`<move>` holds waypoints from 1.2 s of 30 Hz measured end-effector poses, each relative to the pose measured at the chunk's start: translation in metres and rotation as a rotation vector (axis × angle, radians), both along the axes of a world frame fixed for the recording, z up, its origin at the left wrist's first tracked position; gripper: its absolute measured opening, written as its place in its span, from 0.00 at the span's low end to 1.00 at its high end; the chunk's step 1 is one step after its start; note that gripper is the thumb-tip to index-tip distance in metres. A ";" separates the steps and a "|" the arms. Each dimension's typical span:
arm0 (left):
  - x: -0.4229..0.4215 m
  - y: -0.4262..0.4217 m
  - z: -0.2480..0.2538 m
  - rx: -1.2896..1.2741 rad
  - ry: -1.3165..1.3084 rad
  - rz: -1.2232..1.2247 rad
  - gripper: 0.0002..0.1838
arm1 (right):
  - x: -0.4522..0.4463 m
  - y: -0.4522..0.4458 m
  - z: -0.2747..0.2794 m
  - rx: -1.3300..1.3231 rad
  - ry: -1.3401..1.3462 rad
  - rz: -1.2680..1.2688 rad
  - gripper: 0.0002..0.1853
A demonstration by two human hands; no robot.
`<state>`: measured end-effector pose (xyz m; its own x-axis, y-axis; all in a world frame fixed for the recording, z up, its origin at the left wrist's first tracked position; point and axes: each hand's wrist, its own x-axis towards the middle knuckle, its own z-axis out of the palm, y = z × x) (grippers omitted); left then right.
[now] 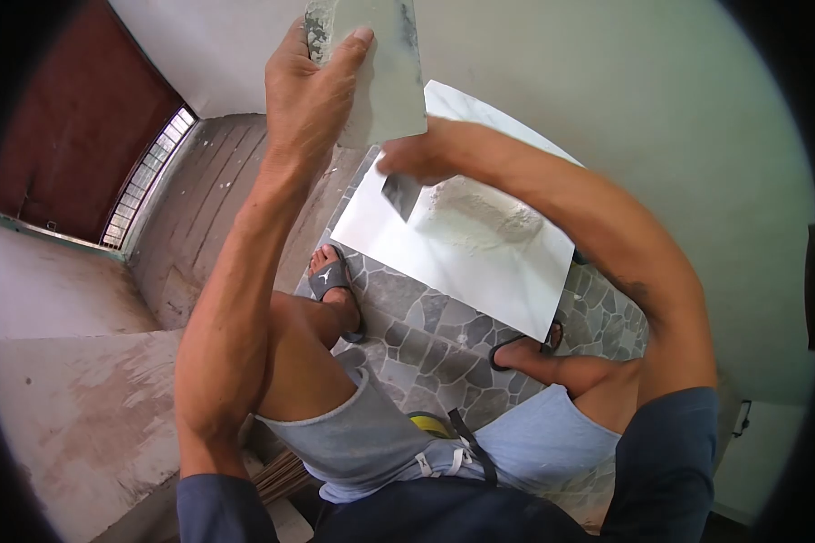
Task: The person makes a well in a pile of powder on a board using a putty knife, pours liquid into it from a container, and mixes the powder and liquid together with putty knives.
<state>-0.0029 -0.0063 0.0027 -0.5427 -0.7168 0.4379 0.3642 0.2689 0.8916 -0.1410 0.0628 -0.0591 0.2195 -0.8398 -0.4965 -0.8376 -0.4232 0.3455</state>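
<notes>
My left hand (312, 100) grips a flat rectangular plate (380, 86), its thumb lying across the face. Pale residue coats this plate, with a crusted patch along one edge. Just below it, my right hand (421, 156) is closed, slightly blurred, around a putty knife whose metal blade (400, 195) points down; its handle is hidden in the fist. Under that hand lies a white marble-patterned board (371, 222). A mound of whitish powder or paste (480, 217) is spread on the board, right of the blade, partly covered by my right forearm.
The board rests above a stone-patterned floor (407, 308), between my sandalled feet (335, 276). A pale wall (661, 100) rises ahead and to the right. At left are a dark red door (72, 109), a barred opening (149, 176) and a low stained ledge (81, 425).
</notes>
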 end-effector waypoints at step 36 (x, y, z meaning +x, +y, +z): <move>0.000 0.008 -0.008 -0.094 -0.106 0.003 0.24 | -0.043 0.065 0.024 -0.040 -0.347 -0.200 0.20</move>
<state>-0.0033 0.0016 -0.0054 -0.5875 -0.6767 0.4437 0.2686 0.3542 0.8958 -0.1836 0.1282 -0.0349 0.1988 -0.9001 -0.3876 -0.9718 -0.2321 0.0405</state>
